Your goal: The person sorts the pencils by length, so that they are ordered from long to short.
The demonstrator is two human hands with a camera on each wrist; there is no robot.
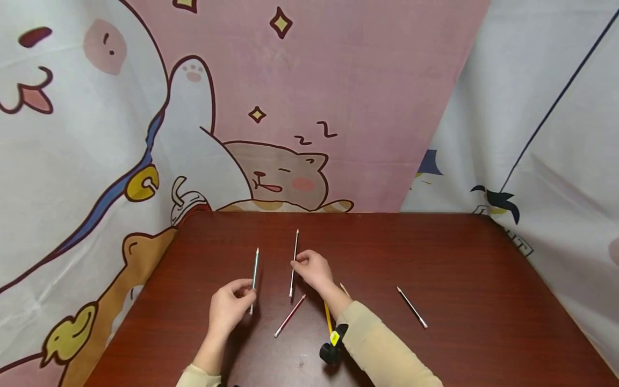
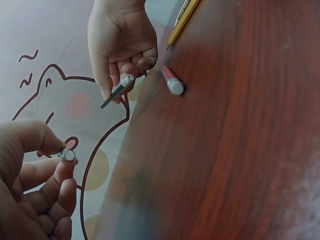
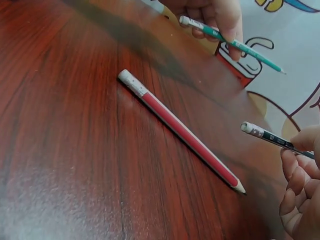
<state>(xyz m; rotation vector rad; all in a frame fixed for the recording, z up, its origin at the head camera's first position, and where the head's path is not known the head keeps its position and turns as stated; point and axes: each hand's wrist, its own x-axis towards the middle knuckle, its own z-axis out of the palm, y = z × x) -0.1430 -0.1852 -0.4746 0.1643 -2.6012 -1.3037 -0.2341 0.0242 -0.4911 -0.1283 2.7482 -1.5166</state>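
Observation:
My left hand [image 1: 228, 307] pinches a green pencil [image 1: 256, 264] between thumb and fingers, its tip pointing away and its white eraser end toward me. In the left wrist view that pencil's eraser end [image 2: 69, 155] faces the camera. Just to the right, my right hand [image 1: 315, 270] pinches a black pencil [image 1: 296, 242] near its middle, also tip away. The right wrist view shows this black pencil [image 3: 270, 137] with its eraser end free of the fingers. Between and below the hands, a red pencil [image 1: 290, 316] lies slanted on the table.
The brown table [image 1: 464, 252] carries a yellow pencil [image 1: 328, 317] and another pencil [image 1: 344, 289], both partly hidden by my right forearm. Farther right lies a dark pencil [image 1: 412, 307]. A patterned cloth [image 1: 367, 107] hangs behind the table.

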